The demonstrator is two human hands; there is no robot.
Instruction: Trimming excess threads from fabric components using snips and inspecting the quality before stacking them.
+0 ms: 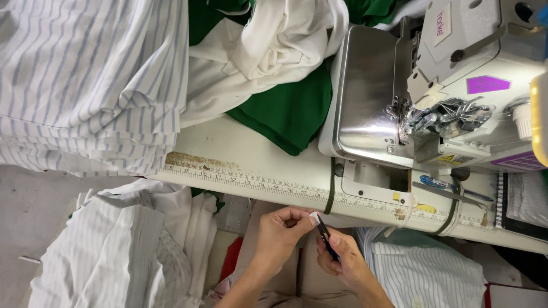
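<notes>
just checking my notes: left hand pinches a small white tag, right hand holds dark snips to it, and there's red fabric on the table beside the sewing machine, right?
Not quite: the fabric on the table beside the sewing machine is green, not red, as the head view shows. The rest holds: the left hand pinches a small white tag, and the right hand holds dark snips to it.

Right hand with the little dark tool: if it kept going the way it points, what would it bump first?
The right hand aims its dark tool up-left at the small white piece pinched by the left hand, so probably that, though depth is unclear.
</notes>
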